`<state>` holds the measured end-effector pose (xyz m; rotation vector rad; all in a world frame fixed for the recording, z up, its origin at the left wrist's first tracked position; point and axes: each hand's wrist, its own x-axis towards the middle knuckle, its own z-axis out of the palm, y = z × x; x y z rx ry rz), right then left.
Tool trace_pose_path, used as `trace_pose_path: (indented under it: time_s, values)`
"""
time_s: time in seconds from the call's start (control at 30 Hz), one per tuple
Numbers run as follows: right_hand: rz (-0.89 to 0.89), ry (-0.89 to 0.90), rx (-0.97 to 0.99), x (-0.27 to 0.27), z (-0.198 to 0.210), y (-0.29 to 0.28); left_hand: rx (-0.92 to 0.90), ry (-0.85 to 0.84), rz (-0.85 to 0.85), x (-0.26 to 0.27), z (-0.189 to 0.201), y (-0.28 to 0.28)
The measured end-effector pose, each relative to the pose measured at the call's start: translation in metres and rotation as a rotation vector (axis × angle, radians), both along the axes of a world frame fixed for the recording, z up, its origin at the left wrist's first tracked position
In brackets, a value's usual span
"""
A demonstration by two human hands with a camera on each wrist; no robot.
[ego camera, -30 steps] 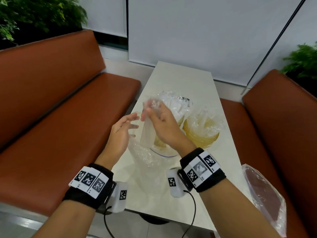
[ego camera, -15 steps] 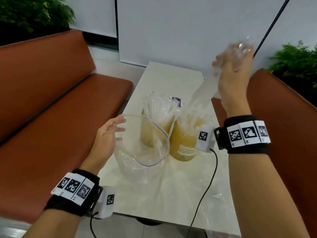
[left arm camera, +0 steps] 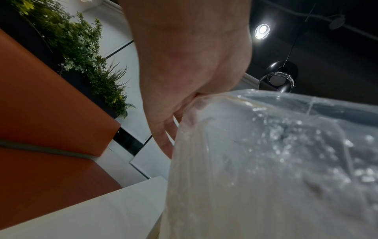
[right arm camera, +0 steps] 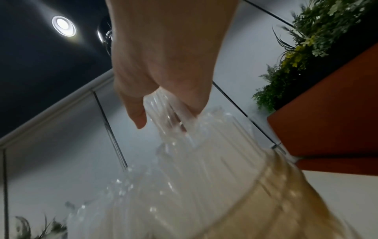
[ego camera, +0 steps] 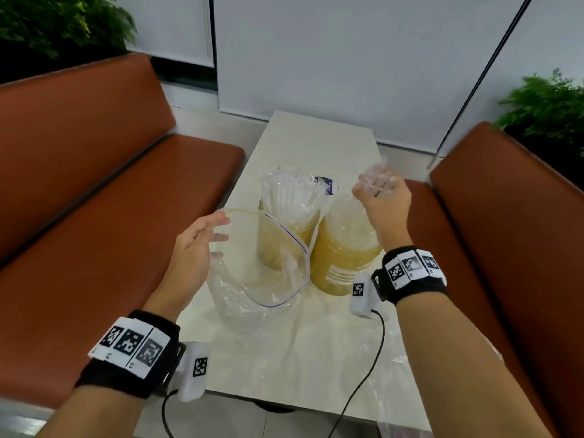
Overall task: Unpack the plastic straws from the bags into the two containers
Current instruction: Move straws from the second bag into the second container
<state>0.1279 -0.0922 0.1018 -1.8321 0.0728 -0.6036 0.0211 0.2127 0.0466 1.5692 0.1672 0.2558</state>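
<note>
Two amber see-through containers stand mid-table. The left container [ego camera: 286, 245] is packed with clear wrapped straws [ego camera: 294, 194]. My right hand [ego camera: 376, 184] grips a bundle of straws [ego camera: 350, 213] by its top, with the lower ends down inside the right container [ego camera: 341, 263]. In the right wrist view, the fingers [right arm camera: 132, 110] curl round the straws [right arm camera: 184, 145] above the container's rim [right arm camera: 286, 186]. My left hand [ego camera: 218, 230] pinches the rim of a clear zip bag [ego camera: 268, 289] and holds its mouth open. The left wrist view shows the bag [left arm camera: 266, 161] hanging from that hand [left arm camera: 184, 113].
The white table [ego camera: 316, 143] runs away from me between two orange benches [ego camera: 94, 216] [ego camera: 505, 232]. Crumpled clear plastic [ego camera: 398, 358] lies at the table's near right corner. Wrist camera cables [ego camera: 376, 349] hang over the front edge. Plants [ego camera: 550, 109] stand behind the benches.
My right hand came down from high above the table, and the straw bundle now stands in the right container. The left hand still holds the bag's rim.
</note>
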Motion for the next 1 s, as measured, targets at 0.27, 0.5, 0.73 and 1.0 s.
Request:
trace_pose_path:
  time_s: [0.27, 0.5, 0.73, 1.0]
  values:
    - [0.02, -0.119, -0.394, 0.001, 0.019, 0.0, -0.003, -0.004, -0.002, 0.004, -0.001, -0.002]
    - [0.097, 0.233, -1.011, 0.003, -0.016, 0.001, -0.017, -0.013, -0.02, 0.004, 0.002, -0.008]
    - [0.465, -0.253, -0.641, -0.05, 0.059, 0.077, -0.001, -0.017, -0.021, -0.002, 0.006, -0.013]
    - [0.858, 0.625, -1.539, -0.087, 0.003, 0.141, 0.068, 0.002, -0.044, -0.012, 0.01, -0.013]
